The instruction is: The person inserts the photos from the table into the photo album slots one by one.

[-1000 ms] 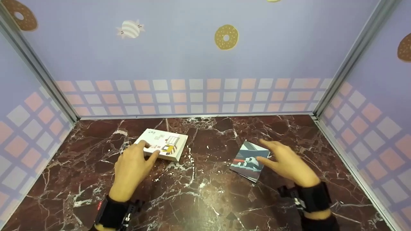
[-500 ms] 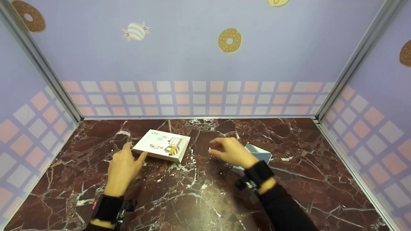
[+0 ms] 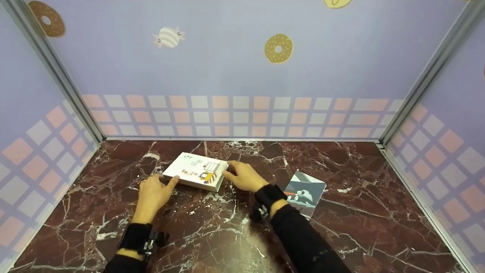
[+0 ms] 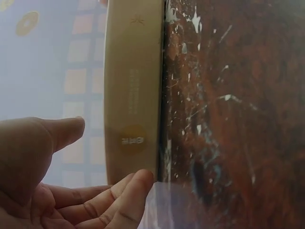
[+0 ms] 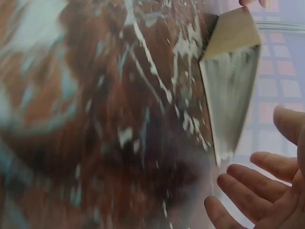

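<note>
A thick white book (image 3: 195, 170) with a drawn house on its cover lies flat at left centre of the tabletop. My left hand (image 3: 155, 195) is at its near-left corner; in the left wrist view the fingertips (image 4: 143, 179) meet the lower end of the tan spine (image 4: 133, 95), with the thumb held apart. My right hand (image 3: 246, 176) is at the book's right side. In the right wrist view its relaxed, spread fingers (image 5: 248, 186) stand just off the page edges (image 5: 231, 90). Whether the right fingertips touch the book is unclear.
A thin blue-grey booklet (image 3: 305, 193) with a white cartoon animal lies to the right, partly behind the right wrist strap and sleeve. Purple patterned walls (image 3: 242, 76) enclose the back and sides of the dark red marbled tabletop (image 3: 212, 235).
My right hand has swept left from over the booklet to the book's right side. My left hand has slid off the cover to the near-left corner. The book and booklet stay put.
</note>
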Demonstrator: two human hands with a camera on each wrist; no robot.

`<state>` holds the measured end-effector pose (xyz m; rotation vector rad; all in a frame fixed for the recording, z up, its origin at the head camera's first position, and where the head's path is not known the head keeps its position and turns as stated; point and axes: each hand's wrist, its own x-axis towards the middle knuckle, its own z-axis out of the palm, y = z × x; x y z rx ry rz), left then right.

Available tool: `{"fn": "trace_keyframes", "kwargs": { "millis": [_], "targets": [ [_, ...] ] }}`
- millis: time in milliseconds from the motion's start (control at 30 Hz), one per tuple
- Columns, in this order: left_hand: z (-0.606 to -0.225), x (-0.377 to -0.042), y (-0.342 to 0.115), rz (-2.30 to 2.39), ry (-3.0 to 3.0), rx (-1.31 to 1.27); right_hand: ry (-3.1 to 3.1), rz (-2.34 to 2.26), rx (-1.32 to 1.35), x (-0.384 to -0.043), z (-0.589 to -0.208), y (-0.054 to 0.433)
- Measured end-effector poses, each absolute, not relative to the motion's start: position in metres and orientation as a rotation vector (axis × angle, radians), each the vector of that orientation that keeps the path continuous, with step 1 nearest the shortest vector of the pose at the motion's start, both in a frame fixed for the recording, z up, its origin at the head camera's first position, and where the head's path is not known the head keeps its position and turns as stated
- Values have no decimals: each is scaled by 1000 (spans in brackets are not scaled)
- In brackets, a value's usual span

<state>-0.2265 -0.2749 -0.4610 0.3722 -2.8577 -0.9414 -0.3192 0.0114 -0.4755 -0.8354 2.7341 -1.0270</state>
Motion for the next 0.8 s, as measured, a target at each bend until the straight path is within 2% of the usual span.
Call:
{"fn": "trace_keyframes", "kwargs": {
  "millis": [267, 600, 700, 800],
  "targets": [
    [-467, -236, -275, -956, -2832, 385, 2712, -1041, -870, -320, -484, -7],
    [-471, -238, -272, -1005, -2785, 401, 2691, -944, -812, -321, -486, -6],
    [-512, -266, -297, -967, -2756, 369, 2688, -957, -803, -322, -484, -5],
    [-535, -283, -312, -937, -2749, 364, 2692, -976, -765, -323, -485, -2]
  ]
}}
